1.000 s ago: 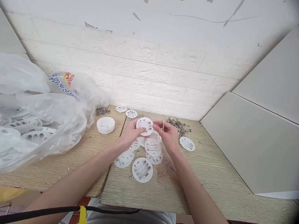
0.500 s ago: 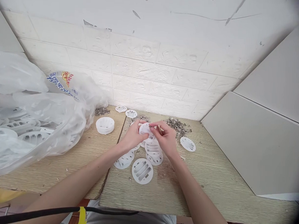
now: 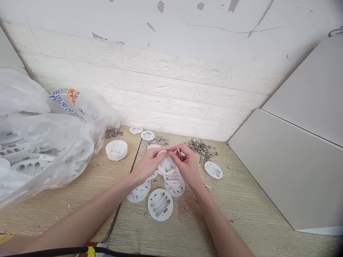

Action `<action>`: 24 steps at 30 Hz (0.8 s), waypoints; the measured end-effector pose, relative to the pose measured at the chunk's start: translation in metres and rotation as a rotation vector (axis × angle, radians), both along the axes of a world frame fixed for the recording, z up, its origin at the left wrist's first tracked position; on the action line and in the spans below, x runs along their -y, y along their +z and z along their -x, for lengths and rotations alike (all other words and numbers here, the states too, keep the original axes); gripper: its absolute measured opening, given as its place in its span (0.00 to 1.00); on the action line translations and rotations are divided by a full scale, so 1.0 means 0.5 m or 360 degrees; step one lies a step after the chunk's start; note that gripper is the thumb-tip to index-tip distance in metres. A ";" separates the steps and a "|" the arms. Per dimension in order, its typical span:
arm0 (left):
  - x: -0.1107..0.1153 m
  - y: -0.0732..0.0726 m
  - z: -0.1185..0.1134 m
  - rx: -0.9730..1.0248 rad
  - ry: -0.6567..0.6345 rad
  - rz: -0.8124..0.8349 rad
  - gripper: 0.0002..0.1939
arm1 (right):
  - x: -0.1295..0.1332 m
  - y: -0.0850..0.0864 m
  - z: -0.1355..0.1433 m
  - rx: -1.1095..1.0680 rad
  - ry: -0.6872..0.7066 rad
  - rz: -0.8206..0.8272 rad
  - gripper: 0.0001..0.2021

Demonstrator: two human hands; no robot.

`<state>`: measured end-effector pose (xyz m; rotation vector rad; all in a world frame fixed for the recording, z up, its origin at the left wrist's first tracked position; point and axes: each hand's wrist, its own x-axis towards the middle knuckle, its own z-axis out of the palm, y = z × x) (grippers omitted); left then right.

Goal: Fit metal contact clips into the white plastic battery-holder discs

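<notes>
My left hand (image 3: pixel 147 162) is closed on the edge of a white round plastic battery holder (image 3: pixel 167 166), thumb and fingers near its top. My right hand (image 3: pixel 187 162) pinches a tiny metal contact (image 3: pixel 167 151) against that same edge, fingertips meeting the left thumb. A thin pale stick (image 3: pixel 180 154) shows among the right fingers. Below the hands, overlapping discs of the same kind lie on the table, among them a disc (image 3: pixel 174 178) just under the held one. Closest to me lies a disc (image 3: pixel 160 205) with its battery slots facing up.
Small metal contacts form a pile (image 3: pixel 200 149) behind my right hand and another pile (image 3: pixel 159 141) behind my left. A stack of white discs (image 3: pixel 116 150) stands left, beside a clear plastic bag (image 3: pixel 75 140) full of discs. Grey panels (image 3: pixel 285 166) lean at right.
The held battery holder has been tilted, so its slots now show and its top edge sits between both hands' fingertips. The camera view has shifted slightly upward.
</notes>
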<state>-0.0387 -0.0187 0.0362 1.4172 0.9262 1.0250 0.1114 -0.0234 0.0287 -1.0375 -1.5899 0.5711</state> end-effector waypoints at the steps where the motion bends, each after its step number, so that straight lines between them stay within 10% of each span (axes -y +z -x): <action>1: 0.001 -0.001 -0.001 -0.0003 0.0006 0.0010 0.14 | 0.001 0.001 -0.001 -0.0001 0.0003 0.0005 0.05; 13: 0.007 -0.003 0.001 -0.0184 0.0412 0.0268 0.17 | 0.000 0.004 0.000 -0.0120 0.0183 0.0134 0.09; 24: -0.002 0.006 0.006 -0.0312 0.0173 0.0177 0.23 | -0.003 0.002 -0.011 0.0165 0.0289 0.0080 0.03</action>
